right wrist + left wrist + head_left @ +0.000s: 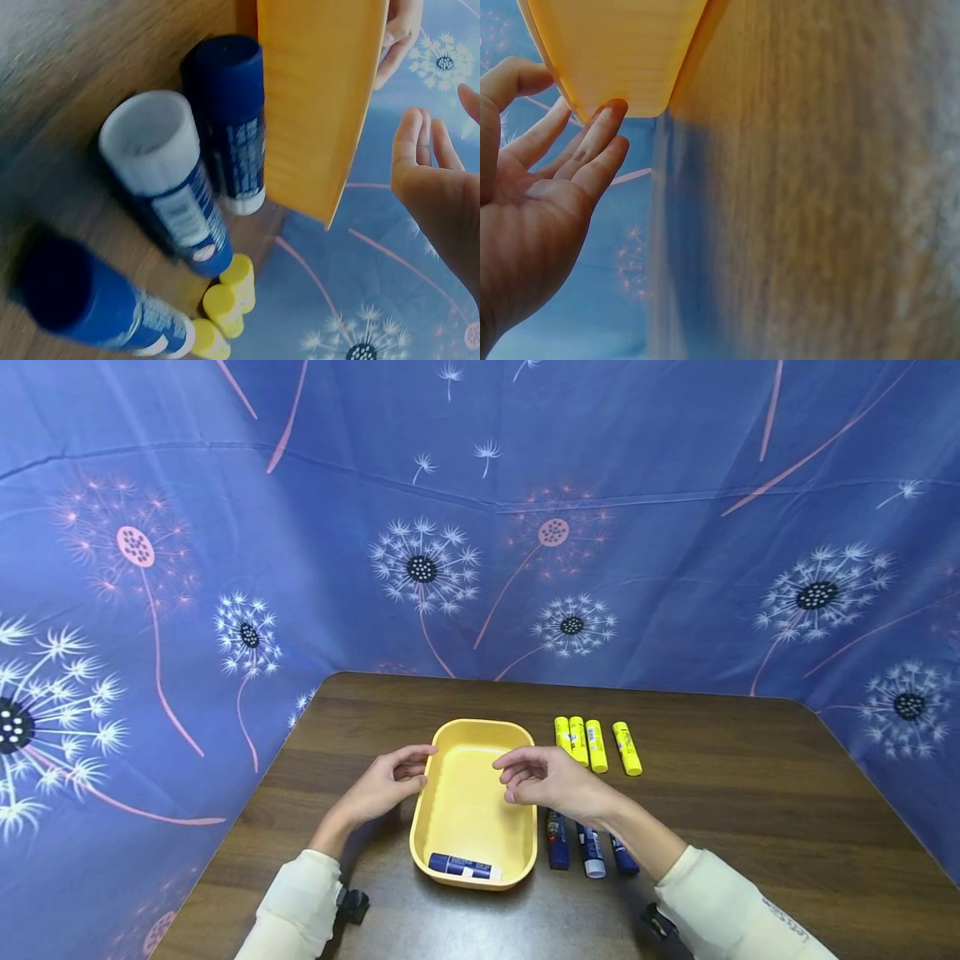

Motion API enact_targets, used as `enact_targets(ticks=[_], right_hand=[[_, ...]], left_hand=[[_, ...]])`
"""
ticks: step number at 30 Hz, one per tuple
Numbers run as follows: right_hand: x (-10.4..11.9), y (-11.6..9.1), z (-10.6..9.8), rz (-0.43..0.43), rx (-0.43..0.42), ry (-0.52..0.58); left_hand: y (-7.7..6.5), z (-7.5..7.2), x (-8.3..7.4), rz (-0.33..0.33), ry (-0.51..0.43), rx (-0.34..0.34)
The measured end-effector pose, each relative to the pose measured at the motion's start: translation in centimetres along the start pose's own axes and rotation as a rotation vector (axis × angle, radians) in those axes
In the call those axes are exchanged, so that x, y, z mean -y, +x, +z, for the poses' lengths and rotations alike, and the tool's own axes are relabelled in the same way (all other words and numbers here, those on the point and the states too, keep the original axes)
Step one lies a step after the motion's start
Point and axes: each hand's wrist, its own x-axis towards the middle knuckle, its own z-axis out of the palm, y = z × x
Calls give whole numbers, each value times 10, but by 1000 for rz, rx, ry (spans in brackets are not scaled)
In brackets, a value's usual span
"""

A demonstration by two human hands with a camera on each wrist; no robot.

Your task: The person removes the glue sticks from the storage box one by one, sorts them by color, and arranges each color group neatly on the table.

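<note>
A yellow plastic tray (pixel 476 814) stands on the table, with one blue glue stick (pixel 463 866) lying inside at its near end. My left hand (pixel 381 787) touches the tray's left rim with loosely bent fingers; in the left wrist view its fingertips (pixel 615 109) meet the outer wall. Over the tray's right side hovers my right hand (pixel 551 781), fingers relaxed and holding nothing. Three more blue glue sticks lie right of the tray: one beside its wall (pixel 557 841), a white-ended one (pixel 591 852), and a third (pixel 624 857) partly hidden by my right forearm.
Several yellow glue sticks (pixel 596 747) lie beyond the blue ones, right of the tray's far end. The brown wooden table (pixel 720 777) ends at a blue curtain (pixel 675 610) printed with dandelions. Both wrists wear black camera mounts (pixel 352 906).
</note>
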Motion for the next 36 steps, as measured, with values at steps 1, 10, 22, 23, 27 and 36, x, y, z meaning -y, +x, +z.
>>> enact_targets(ticks=[1, 10, 22, 23, 27, 36], right_hand=[[1, 2, 2, -6, 9, -11], [-3, 16, 19, 0, 111, -1], [-6, 26, 41, 3, 272, -5], [-7, 27, 42, 7, 281, -3], [-9, 28, 51, 28, 311, -3], [-11, 31, 75, 70, 336, -29]], left_hand=[[0, 0, 0, 0, -1, 0], [1, 1, 0, -7, -12, 3], [3, 1, -1, 11, -26, 14], [4, 1, -1, 14, -28, 17], [3, 0, -2, 21, -31, 20], [-1, -2, 0, 26, -38, 21]])
